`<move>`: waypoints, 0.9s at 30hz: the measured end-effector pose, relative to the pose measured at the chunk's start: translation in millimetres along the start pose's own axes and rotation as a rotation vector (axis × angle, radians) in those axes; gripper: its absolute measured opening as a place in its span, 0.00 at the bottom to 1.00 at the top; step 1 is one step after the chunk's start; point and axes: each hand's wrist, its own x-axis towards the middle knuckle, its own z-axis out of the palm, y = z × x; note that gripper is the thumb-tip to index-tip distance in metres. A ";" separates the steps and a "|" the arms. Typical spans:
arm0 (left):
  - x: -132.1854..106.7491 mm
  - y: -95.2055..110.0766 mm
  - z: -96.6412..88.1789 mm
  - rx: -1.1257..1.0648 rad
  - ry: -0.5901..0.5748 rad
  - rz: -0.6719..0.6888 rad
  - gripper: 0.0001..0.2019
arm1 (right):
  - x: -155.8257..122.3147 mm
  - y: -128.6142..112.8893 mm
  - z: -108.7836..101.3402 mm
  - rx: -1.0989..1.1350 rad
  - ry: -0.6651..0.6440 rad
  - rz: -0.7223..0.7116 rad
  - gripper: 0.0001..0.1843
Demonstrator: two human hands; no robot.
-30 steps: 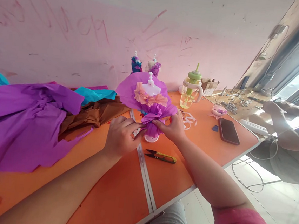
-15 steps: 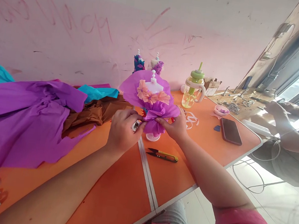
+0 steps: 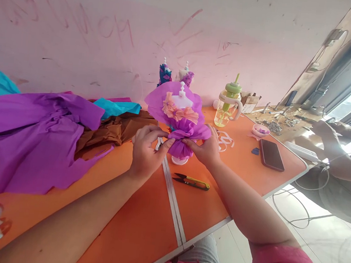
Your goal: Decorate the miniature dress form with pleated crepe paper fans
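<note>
A small white mannequin (image 3: 181, 100) stands upright on the orange table, wrapped in purple crepe paper (image 3: 185, 133) that flares behind its shoulders and gathers at the waist. Peach paper flowers (image 3: 180, 112) run across its chest. My left hand (image 3: 148, 149) pinches the gathered purple paper at the waist's left side between thumb and forefinger. From the right, my right hand (image 3: 206, 149) grips the same paper, thumb in front and other fingers mostly hidden behind. Yellow-handled thread snips (image 3: 191, 181) lie in front of the mannequin's base.
Purple crepe paper sheets (image 3: 31, 142) and brown paper (image 3: 116, 132) cover the left. Two dressed mannequins (image 3: 165, 74) stand behind. To the right are a drink bottle (image 3: 227, 105), a pink bowl (image 3: 260, 130) and a phone (image 3: 271, 155). Another person's hands (image 3: 324, 131) work at a wooden bench.
My left thumb has moved up onto the waist gather, and the left hand's fingers have shifted slightly. The purple paper looks drawn in more tightly. The right hand keeps its grip.
</note>
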 end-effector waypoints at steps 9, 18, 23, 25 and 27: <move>-0.6 -6.2 3.4 -0.050 -0.083 -0.093 0.08 | 0.8 -1.5 -0.7 -0.051 -0.009 -0.025 0.22; 14.2 8.9 -11.1 -0.027 -0.018 -0.046 0.08 | -0.5 0.0 1.2 -0.052 -0.015 -0.027 0.21; 15.7 3.4 -9.8 -0.384 -0.164 -0.348 0.08 | -1.0 0.1 2.2 -0.070 -0.004 -0.055 0.20; 14.8 8.2 -11.7 -0.334 -0.163 -0.260 0.13 | -1.2 -0.6 1.4 -0.061 -0.006 -0.059 0.21; 15.0 16.6 -15.1 -0.181 -0.114 -0.108 0.16 | -1.7 -1.6 0.7 -0.064 -0.010 -0.064 0.21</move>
